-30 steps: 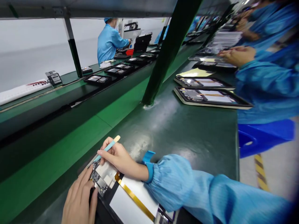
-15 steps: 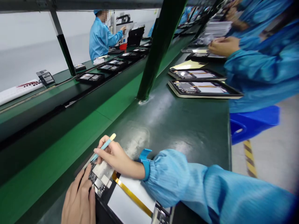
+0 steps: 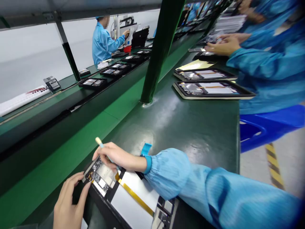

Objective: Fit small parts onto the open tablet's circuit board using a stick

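Left hand [image 3: 68,203]: lowest in view, at the near edge of the surface [image 3: 190,127]. Fingers loosely spread, tips pressed on the left edge of the tablet [image 3: 124,197]; clamped on nothing.

Tablet: opened, back off, lying flat on the dark green surface at the bottom of the view. White panel in the middle, gold ribbon [image 3: 134,194] running across it aslant, circuit board [image 3: 98,176] at the far left corner.

Right hand [image 3: 113,156]: just beyond the board, resting over the tablet's far corner. Fingers closed round a thin pale-blue stick [image 3: 100,143] with a cream tip; tip pointed up and left, lower end hidden under the fingers. Blue wrist strap [image 3: 145,149] and light blue sleeve [image 3: 190,181] behind it.

Green belt [image 3: 59,152]: left of the surface, running away from the viewer, with a dark rail alongside.

Post [image 3: 159,47]: dark green, standing on the surface past the hands.

Two more tablets [image 3: 212,89]: opened, lying side by side on the surface right of the post. Yellow sheet [image 3: 195,65] just beyond them.

Co-worker's hands [image 3: 221,46]: farther along on the right, in blue sleeves, over another unit. Blue stool [image 3: 269,124] beneath that person.

Trays [image 3: 92,83]: a row on the far line at left, receding.

Second person [image 3: 102,41]: blue coat and cap, at the far line, reaching towards a machine.
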